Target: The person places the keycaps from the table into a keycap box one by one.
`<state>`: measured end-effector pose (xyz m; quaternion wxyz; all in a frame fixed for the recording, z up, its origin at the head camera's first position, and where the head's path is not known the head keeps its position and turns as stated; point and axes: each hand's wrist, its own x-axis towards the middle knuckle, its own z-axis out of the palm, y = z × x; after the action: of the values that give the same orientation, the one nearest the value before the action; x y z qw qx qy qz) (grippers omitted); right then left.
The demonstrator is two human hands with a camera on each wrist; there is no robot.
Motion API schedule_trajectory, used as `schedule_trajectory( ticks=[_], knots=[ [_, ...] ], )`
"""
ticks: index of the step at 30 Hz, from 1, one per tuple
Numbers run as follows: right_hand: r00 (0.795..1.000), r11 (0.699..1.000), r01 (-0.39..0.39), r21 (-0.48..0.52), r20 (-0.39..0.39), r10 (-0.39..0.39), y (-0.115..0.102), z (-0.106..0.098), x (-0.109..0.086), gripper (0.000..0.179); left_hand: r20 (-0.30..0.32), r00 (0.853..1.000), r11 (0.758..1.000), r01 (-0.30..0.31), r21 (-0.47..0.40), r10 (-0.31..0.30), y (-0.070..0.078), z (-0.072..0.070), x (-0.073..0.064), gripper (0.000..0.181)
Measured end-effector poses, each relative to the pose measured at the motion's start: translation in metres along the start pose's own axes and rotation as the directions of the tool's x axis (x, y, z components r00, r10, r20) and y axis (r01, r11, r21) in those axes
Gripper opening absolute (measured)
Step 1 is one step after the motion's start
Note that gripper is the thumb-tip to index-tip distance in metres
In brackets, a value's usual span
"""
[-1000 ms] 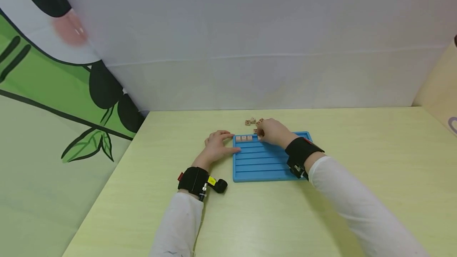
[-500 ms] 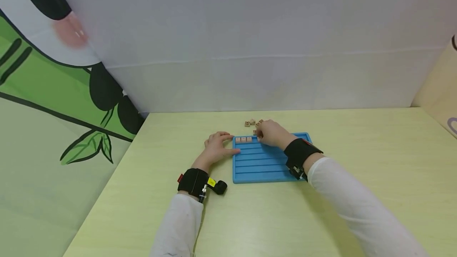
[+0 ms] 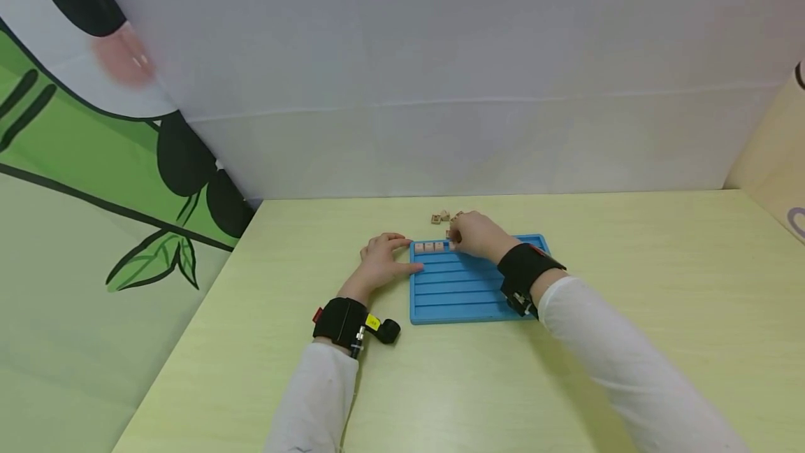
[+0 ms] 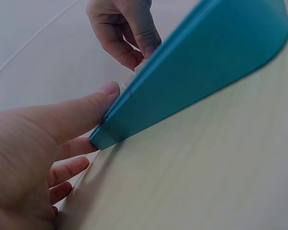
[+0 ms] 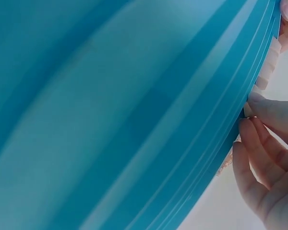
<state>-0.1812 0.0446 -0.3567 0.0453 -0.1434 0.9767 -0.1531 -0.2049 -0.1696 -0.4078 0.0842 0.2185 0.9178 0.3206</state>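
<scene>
A blue tray point(image 3: 462, 298) with raised ridges across it lies on the table. Three small pale wooden tiles point(image 3: 429, 247) stand side by side at the left end of its far row. My right hand point(image 3: 481, 236) pinches another small tile point(image 5: 248, 109) between thumb and fingertips, just right of those three, over the same row. My left hand point(image 3: 380, 263) rests at the tray's left side, its thumb on the rim and its index finger touching the far left corner. In the left wrist view, the other left fingers point(image 4: 68, 171) extend beside the tray's corner.
Several loose wooden tiles point(image 3: 436, 219) with dark marks lie on the pale table point(image 3: 314, 229) beyond the tray, partly hidden by the right hand. A white cloth backdrop point(image 3: 465, 145) stands behind the table's far edge, with a cartoon print at left.
My right hand has shifted slightly left, bringing the pinched tile closer to the row of three. My left hand stays in place on the tray.
</scene>
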Motion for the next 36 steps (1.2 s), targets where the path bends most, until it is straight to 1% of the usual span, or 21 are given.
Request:
schedule_trajectory(
  ticks=[13, 21, 28, 30, 36],
  knots=[
    [1.000, 0.999, 0.021, -0.024, -0.012, -0.021, -0.005, -0.001, -0.003, 0.012, -0.021, 1.000, 1.000, -0.011, 0.012, 0.012, 0.001, 0.001, 0.000, 0.061],
    [1.000, 0.999, 0.021, -0.048, -0.012, -0.022, -0.007, -0.002, -0.003, 0.012, -0.021, 1.000, 1.000, -0.004, 0.011, 0.005, -0.001, 0.002, 0.000, 0.063],
    [1.000, 0.999, 0.014, -0.039, 0.012, -0.013, -0.001, -0.003, 0.001, 0.013, -0.026, 1.000, 1.000, 0.005, 0.005, -0.005, 0.000, 0.004, 0.005, 0.063],
    [1.000, 0.999, 0.017, -0.040, 0.007, -0.016, 0.002, -0.004, 0.002, 0.014, -0.027, 1.000, 1.000, 0.006, 0.010, -0.005, 0.000, 0.004, 0.006, 0.063],
    [1.000, 0.998, 0.020, -0.063, -0.008, -0.021, 0.014, -0.015, 0.002, 0.013, -0.032, 0.999, 1.000, 0.016, 0.022, -0.015, 0.001, 0.005, 0.010, 0.063]
  ],
)
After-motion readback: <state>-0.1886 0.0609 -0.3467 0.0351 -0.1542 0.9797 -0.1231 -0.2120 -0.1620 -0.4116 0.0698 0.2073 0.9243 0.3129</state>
